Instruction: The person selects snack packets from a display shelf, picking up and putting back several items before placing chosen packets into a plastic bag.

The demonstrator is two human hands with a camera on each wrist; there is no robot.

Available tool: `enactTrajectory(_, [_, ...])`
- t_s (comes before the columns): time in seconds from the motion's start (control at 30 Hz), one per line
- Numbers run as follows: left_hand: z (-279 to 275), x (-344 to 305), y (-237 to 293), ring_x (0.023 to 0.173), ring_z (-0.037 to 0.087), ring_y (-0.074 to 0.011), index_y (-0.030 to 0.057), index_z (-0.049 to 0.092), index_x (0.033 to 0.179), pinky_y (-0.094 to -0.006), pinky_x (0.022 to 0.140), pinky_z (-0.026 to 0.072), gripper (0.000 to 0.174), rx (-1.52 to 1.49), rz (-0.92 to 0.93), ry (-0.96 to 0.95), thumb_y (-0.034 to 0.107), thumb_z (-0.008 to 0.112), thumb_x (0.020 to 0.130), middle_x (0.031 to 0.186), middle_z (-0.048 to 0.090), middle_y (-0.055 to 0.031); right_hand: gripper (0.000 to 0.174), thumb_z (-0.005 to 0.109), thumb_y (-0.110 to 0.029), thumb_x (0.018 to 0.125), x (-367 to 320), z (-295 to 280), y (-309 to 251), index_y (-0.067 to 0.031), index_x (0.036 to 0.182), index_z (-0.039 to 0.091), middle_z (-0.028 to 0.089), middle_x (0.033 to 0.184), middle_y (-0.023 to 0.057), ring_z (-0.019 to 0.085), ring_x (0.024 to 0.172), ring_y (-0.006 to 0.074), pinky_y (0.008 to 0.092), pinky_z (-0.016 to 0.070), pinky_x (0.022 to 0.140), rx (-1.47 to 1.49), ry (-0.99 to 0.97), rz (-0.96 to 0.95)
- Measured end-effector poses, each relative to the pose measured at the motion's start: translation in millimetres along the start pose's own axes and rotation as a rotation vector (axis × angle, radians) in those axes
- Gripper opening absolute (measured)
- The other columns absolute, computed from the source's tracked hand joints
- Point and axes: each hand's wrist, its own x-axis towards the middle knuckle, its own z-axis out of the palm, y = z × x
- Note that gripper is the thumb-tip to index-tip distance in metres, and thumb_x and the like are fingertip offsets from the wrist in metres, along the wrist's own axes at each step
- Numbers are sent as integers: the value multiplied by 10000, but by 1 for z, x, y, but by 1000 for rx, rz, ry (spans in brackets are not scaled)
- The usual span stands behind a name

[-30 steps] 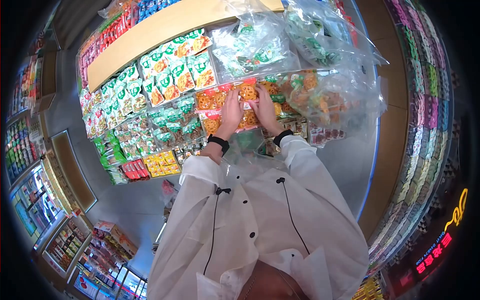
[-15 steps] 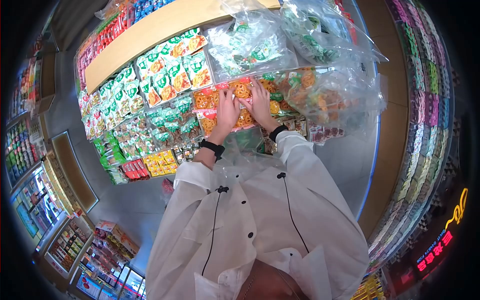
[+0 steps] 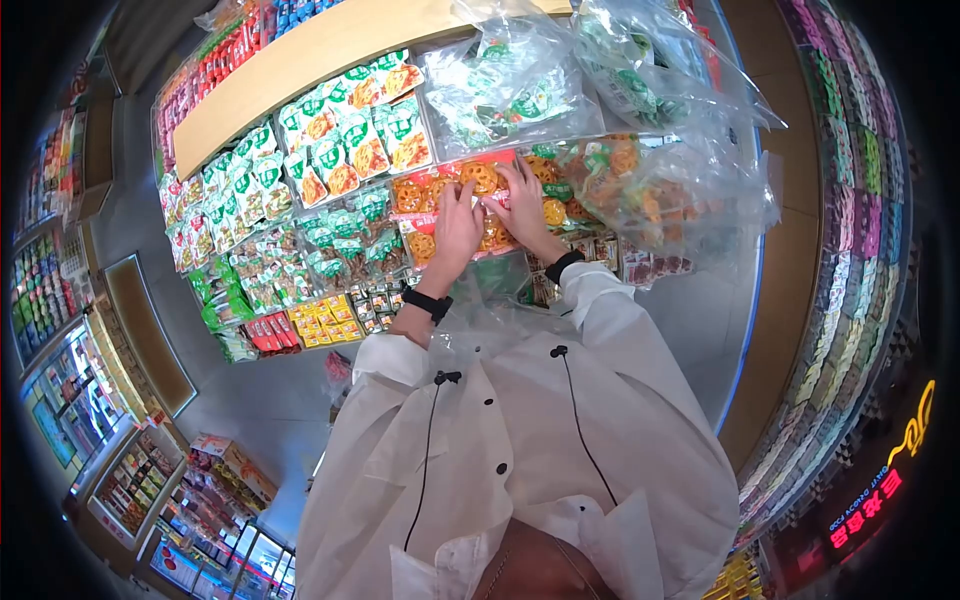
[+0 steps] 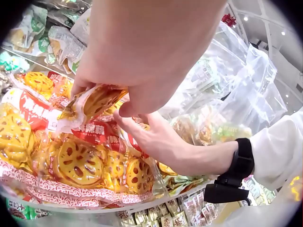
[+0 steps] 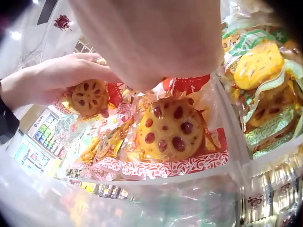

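Fingers of the left hand [image 3: 459, 228] pinch a snack pack [image 4: 102, 101], I can't tell the right hand's [image 3: 523, 213] hold, and both hands have slid a bit left, so it's probably not settled yet.

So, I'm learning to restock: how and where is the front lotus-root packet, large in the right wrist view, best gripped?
Probably pinch the patterned strip along the near edge of the packet, coming over the lip from the wearer's side: the strip looks flat, while the middle bulges over a slice and the right hand is by the far edge.
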Motion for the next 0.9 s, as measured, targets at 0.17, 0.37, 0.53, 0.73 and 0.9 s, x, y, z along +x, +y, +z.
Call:
enactTrajectory(0.17, [-12,7,1,1166,512,-380,77,551,1355,-479,931,499,468,37,71,26,121,634,896,1264,506,-206,385,678,-165,911,-3,-14,16,-21,1246,556,595,1241,171,512,1212,381,452,410,1028,252,181,101])
enactTrajectory(0.37, [0,18,-6,1132,532,-359,97,581,1328,-464,928,491,454,136,105,-12,157,680,889,1216,538,-166,292,733,-162,863,3,-1,14,-36,1104,628,618,1136,150,554,1071,353,429,457,935,269,70,170])
enactTrajectory(0.53, [15,19,-11,1185,511,-339,146,534,1362,-496,920,508,506,245,34,-55,141,678,877,1307,512,-144,257,742,-144,843,3,2,20,-47,1067,659,617,1134,149,548,1076,352,424,455,942,191,47,70])
enactTrajectory(0.73, [15,18,-9,1183,508,-343,122,531,1349,-499,917,505,498,197,5,-20,104,665,870,1296,504,-151,444,743,-92,801,10,-7,37,-67,1222,605,583,1212,137,518,1128,362,416,442,974,298,-61,24])
enactTrajectory(0.9, [10,19,-8,1097,520,-366,161,543,1368,-470,925,483,533,179,23,12,111,687,857,1201,531,-161,576,772,-103,726,31,-23,22,-77,1264,565,524,1278,133,487,1182,376,468,425,984,25,-243,-30])
